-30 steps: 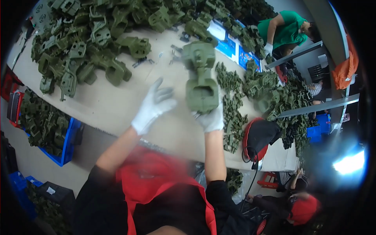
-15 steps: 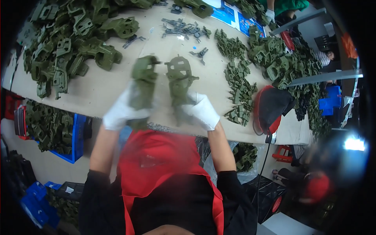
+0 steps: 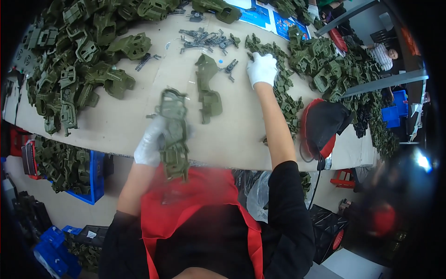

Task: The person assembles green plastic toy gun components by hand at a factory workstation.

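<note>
risk noted: the held green shell (image 3: 174,135) reaches past the near edge of the table (image 3: 227,139), so a slackened grip could drop it off; its blur suggests motion, which would add to that. the left hand (image 3: 151,145) grips it along its left side. the right hand (image 3: 262,70), fingers curled, is at the strip of small green parts (image 3: 284,104); whether it holds one cannot be told. careless withdrawal might scatter neighbours. the loose green shell (image 3: 209,90) lies between the hands, touching neither.
</note>
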A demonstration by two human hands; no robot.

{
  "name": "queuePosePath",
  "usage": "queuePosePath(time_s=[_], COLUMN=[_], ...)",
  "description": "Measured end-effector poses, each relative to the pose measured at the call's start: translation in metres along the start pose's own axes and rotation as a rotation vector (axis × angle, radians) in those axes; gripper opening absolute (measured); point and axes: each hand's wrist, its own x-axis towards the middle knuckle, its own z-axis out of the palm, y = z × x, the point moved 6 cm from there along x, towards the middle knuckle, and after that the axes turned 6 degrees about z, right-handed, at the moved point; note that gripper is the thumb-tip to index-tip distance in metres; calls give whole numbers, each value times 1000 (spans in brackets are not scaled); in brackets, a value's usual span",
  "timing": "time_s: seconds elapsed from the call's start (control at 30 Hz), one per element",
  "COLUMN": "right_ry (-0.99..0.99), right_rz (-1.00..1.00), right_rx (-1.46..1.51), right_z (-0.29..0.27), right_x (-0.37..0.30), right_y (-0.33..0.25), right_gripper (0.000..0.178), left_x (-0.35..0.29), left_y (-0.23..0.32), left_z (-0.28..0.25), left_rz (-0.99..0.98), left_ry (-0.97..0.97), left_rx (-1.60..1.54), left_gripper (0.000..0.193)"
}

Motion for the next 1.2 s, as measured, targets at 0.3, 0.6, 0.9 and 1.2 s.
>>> queuePosePath(time_s=[0.3,0.6,0.9,1.2], right_ry=[66,-238,-231,-329], right_rz=[-23,-2,41,112], right_rx=[341,983,909,1086], right_z=[-45,-123,-144,-129], right_x=[-32,-170,-173,-167], right_y=[3,-79,-88,-88], right_gripper=[29,24,13,11], left_x=[7,4,-9,2], left_y=[3,-8,-15,-26], left_z=[17,44,46,51], left_rz=[79,389,555,445], left_ry=[120,123,86,-86], left_rx=[356,591,765,64], left_gripper=[52,59,54,49])
